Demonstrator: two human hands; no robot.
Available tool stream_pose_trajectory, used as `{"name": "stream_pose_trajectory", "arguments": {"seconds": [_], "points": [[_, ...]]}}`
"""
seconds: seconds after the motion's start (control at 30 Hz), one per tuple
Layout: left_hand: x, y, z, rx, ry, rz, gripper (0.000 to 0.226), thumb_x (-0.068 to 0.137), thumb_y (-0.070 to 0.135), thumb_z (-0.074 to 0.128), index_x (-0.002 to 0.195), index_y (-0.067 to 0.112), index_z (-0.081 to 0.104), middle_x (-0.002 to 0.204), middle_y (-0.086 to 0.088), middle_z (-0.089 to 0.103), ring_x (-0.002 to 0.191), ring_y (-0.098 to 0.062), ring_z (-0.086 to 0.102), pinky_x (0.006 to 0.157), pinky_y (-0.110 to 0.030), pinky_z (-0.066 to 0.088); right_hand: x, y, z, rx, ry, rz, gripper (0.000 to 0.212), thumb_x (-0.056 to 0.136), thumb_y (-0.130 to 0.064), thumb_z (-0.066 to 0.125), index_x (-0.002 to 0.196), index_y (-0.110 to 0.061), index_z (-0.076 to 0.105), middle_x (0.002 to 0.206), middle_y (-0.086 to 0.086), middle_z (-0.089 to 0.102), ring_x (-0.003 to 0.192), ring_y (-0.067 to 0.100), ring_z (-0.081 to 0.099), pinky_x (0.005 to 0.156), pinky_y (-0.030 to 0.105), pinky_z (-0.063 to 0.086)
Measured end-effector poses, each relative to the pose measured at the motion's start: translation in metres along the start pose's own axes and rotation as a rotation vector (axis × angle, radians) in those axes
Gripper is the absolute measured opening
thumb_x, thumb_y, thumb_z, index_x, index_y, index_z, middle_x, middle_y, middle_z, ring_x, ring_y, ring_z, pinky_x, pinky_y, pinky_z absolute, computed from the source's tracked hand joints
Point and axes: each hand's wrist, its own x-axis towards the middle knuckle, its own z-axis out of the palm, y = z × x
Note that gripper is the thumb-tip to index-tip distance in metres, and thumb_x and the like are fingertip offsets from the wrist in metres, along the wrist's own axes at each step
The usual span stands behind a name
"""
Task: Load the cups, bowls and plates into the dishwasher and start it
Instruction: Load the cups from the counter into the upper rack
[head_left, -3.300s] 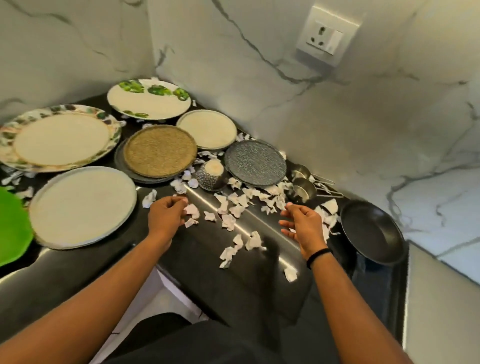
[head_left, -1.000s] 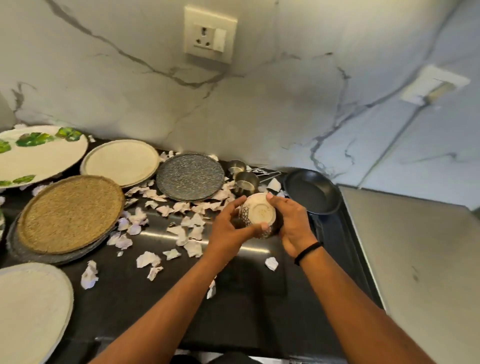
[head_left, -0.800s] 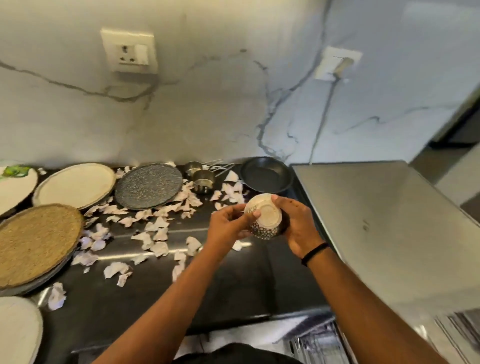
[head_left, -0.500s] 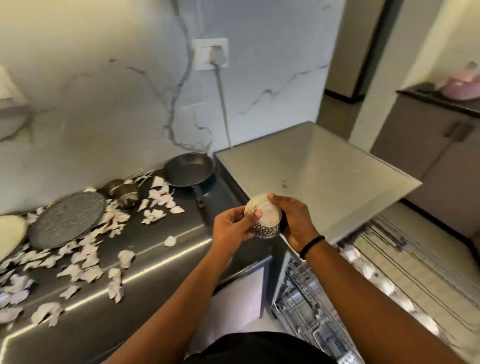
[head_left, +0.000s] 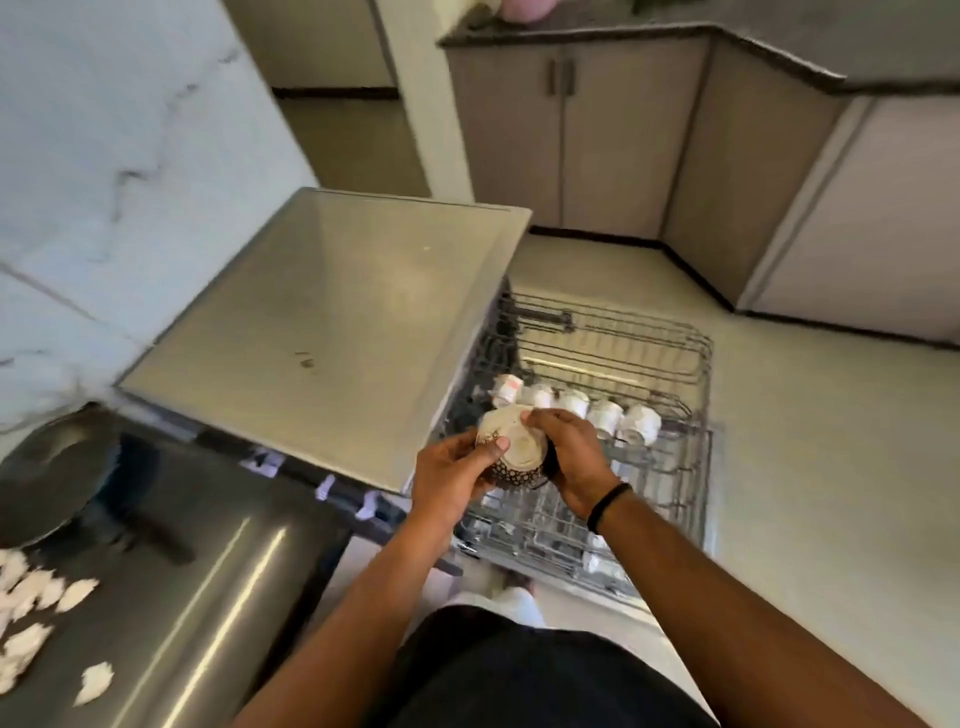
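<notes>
Head view — loading under way, 1 bowl in hand over the rack

Head camera looks down on both hands held above the pulled-out dishwasher rack (head_left: 670, 415). Left hand (head_left: 457, 475) and right hand (head_left: 571, 457) together grip a small patterned bowl (head_left: 514, 454), fingers curled round its sides; its pale base faces up toward the camera. The bowl is in the air, over the near-left part of the rack, not yet seated.

Done so far: a row of 5 small white cups (head_left: 576, 405) already sits across the rack, mouths tipped sideways. No plates or other bowls visible in it — lower tines look bare, though blur hides detail.

Left to do, as judged: seat this bowl, load the remaining bowls and plates, push the rack in, close the door, start the cycle. The controls are not in view.

Also present: dishwasher top (head_left: 332, 322), dark counter (head_left: 171, 582) with a black pan (head_left: 52, 467) and torn paper scraps (head_left: 31, 597).

Estimate: early stage, well under half.
</notes>
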Motion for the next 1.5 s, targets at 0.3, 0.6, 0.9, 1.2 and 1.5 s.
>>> {"name": "stream_pose_trajectory", "arguments": {"seconds": [0.3, 0.6, 0.9, 1.2, 1.5], "points": [[0.093, -0.036, 0.070, 0.156, -0.280, -0.240, 0.023, 0.080, 0.018, 0.083, 0.100, 0.014, 0.073, 0.098, -0.007, 0.077, 0.093, -0.018, 0.074, 0.072, -0.031, 0.061, 0.045, 0.004, -0.090, -0.098, 0.172, 0.164, 0.018, 0.090, 0.002, 0.056, 0.104, -0.003, 0.067, 0.083, 0.011, 0.065, 0.064, 0.017, 0.065, 0.058, 0.035, 0.055], [0.195, -0.087, 0.099, 0.377, -0.414, -0.413, 0.018, 0.082, 0.021, 0.082, 0.096, 0.016, 0.071, 0.097, -0.003, 0.074, 0.092, -0.017, 0.070, 0.083, -0.042, 0.062, 0.117, 0.035, -0.121, -0.161, 0.272, 0.444, 0.035, 0.079, 0.008, 0.075, 0.112, 0.001, 0.064, 0.089, 0.017, 0.069, 0.068, 0.021, 0.063, 0.066, 0.031, 0.055], [0.226, -0.131, 0.125, 0.259, -0.337, -0.590, 0.051, 0.083, 0.023, 0.081, 0.129, 0.008, 0.064, 0.127, -0.012, 0.068, 0.108, -0.025, 0.069, 0.086, -0.038, 0.061, 0.168, 0.058, -0.141, -0.357, 0.355, 0.479, 0.020, 0.079, 0.000, 0.079, 0.095, -0.010, 0.072, 0.093, 0.007, 0.075, 0.081, 0.018, 0.070, 0.069, 0.026, 0.058], [0.232, -0.169, 0.158, 0.507, -0.145, -0.385, 0.034, 0.085, 0.042, 0.076, 0.106, 0.015, 0.077, 0.085, 0.000, 0.077, 0.080, -0.021, 0.074, 0.077, -0.048, 0.062, 0.228, 0.081, -0.168, -0.498, 0.332, 0.537, 0.024, 0.081, 0.003, 0.071, 0.090, -0.020, 0.072, 0.101, 0.010, 0.074, 0.097, 0.029, 0.071, 0.092, 0.049, 0.057], [0.224, -0.171, 0.170, 0.712, -0.102, -0.231, 0.032, 0.089, 0.017, 0.074, 0.120, 0.008, 0.072, 0.107, -0.010, 0.076, 0.094, -0.023, 0.072, 0.084, -0.030, 0.054, 0.231, 0.093, -0.169, -0.702, 0.318, 0.457, 0.033, 0.089, -0.013, 0.069, 0.122, -0.010, 0.067, 0.112, 0.003, 0.070, 0.097, 0.019, 0.063, 0.075, 0.021, 0.048]]}}
